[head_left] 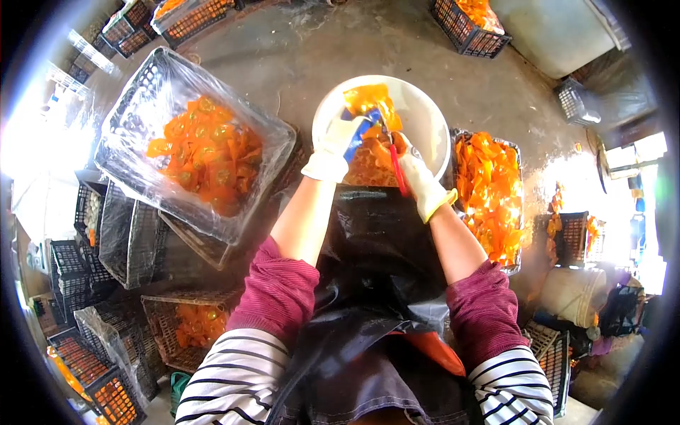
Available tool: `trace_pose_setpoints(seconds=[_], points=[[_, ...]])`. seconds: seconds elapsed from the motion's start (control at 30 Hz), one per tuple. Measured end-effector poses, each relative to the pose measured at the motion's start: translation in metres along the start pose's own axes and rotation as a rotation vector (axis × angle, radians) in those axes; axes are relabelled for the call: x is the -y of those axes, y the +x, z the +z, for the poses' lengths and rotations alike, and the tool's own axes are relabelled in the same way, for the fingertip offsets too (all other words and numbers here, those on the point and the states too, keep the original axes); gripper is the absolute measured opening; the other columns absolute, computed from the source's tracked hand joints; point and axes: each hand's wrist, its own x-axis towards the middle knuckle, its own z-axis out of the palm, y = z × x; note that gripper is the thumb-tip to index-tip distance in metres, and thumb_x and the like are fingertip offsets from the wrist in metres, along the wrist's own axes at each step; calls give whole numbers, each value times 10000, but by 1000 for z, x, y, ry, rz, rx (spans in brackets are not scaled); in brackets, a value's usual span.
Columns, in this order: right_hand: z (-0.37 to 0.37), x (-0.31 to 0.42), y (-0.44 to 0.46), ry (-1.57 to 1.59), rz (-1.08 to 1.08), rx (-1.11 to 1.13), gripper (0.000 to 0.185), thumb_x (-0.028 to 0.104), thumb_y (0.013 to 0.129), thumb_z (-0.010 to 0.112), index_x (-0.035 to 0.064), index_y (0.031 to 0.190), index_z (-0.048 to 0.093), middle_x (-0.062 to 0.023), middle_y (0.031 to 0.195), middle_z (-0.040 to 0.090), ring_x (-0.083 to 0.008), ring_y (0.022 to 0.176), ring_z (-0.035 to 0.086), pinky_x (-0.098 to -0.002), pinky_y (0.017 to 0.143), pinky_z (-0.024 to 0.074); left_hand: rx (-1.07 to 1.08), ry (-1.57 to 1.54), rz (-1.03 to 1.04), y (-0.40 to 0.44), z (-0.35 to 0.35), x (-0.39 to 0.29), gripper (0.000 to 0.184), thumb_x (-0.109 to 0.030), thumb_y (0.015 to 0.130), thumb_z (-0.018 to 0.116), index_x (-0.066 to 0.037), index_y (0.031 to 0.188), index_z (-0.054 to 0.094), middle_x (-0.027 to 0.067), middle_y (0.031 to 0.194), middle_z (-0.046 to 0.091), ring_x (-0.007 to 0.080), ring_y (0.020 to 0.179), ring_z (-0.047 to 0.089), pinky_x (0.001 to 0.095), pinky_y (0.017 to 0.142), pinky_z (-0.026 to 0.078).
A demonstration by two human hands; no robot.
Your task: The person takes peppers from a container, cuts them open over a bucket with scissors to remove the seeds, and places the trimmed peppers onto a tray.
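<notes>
My left hand point(337, 147), in a whitish glove with blue at the fingers, is closed on a shiny orange, skin-like piece point(370, 98) above a white basin point(440, 120). Gripped in my right hand point(419, 173), also gloved, is a pair of red-handled scissors point(399, 170). Their metal end meets the lower edge of the orange piece; the exact contact is too small to tell. Inside the basin, below both hands, lie paler orange scraps point(370, 167). My fingers partly hide the scissors.
Left of the basin, a plastic-lined crate point(273, 152) holds many orange pieces with round marks. Long orange pieces point(489, 198) fill another crate on the right. Stacked black crates point(127, 234) stand at far left, and a filled crate point(471, 28) sits at the back.
</notes>
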Motion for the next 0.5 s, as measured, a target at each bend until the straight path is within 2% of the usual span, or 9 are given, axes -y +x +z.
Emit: trace_pose_setpoints(seconds=[0.07, 0.13, 0.17, 0.23, 0.27, 0.3, 0.37, 0.47, 0.5], points=[[-6, -7, 4, 179, 10, -12, 280, 107, 932, 539, 28, 1201, 549, -57, 981, 640, -138, 848, 610, -235, 703, 504, -28, 16, -76, -6, 5, -7, 370, -16, 815, 676, -37, 1174, 585, 62, 1056, 641, 146, 933, 611, 261, 818, 513], [5, 23, -14, -13, 99, -61, 275, 91, 948, 490, 22, 1209, 543, -58, 1004, 635, -143, 888, 603, -245, 766, 503, -3, -13, -87, 2, -3, 6, 380, -16, 811, 677, -39, 1178, 583, 62, 1059, 639, 146, 938, 609, 261, 813, 512], [9, 34, -19, -111, 141, -82, 275, 83, 956, 465, 19, 1213, 539, -59, 1015, 632, -145, 908, 599, -250, 797, 502, 35, -21, -27, -1, -2, 3, 395, -48, 820, 678, -46, 1200, 572, 67, 1088, 631, 140, 969, 600, 267, 831, 507], [8, 20, -13, -32, 2, -117, 276, 105, 962, 447, 23, 1207, 546, -59, 1025, 633, -147, 889, 609, -254, 744, 509, 26, 200, -112, -4, 1, -3, 412, -58, 823, 673, -46, 1219, 560, 73, 1127, 619, 139, 1007, 590, 275, 864, 497], [8, 13, -10, 8, -67, -134, 278, 116, 965, 438, 25, 1203, 549, -60, 1030, 633, -148, 880, 614, -255, 717, 512, 21, 357, -91, -5, 1, -4, 429, -70, 828, 671, -44, 1237, 545, 80, 1160, 604, 150, 1040, 576, 283, 892, 479], [4, 11, -8, 87, -4, -122, 277, 125, 965, 444, 31, 1202, 553, -52, 1019, 636, -143, 866, 616, -252, 684, 506, 13, 515, -72, -5, 1, -6, 447, -82, 833, 670, -42, 1255, 530, 87, 1192, 590, 162, 1073, 561, 291, 920, 462], [-3, 10, -7, 250, 123, -103, 276, 144, 963, 456, 43, 1199, 559, -38, 999, 641, -133, 839, 619, -246, 618, 493, 4, 923, 100, -6, -4, -2, 503, -121, 849, 668, -34, 1309, 483, 111, 1284, 544, 211, 1167, 513, 314, 999, 404], [-4, 24, -9, 200, 237, -57, 274, 187, 958, 498, 59, 1189, 570, -16, 957, 645, -119, 782, 616, -233, 555, 461, 27, 819, 280, 0, -1, -3, 466, -130, 859, 662, -33, 1288, 510, 102, 1260, 564, 201, 1138, 531, 299, 975, 423], [-3, 28, -10, 107, 225, -39, 277, 203, 957, 504, 64, 1186, 573, -12, 952, 644, -118, 774, 615, -234, 557, 462, 80, 596, 216, 3, -3, -4, 445, -136, 864, 657, -31, 1276, 523, 97, 1236, 578, 196, 1119, 541, 293, 963, 430]])
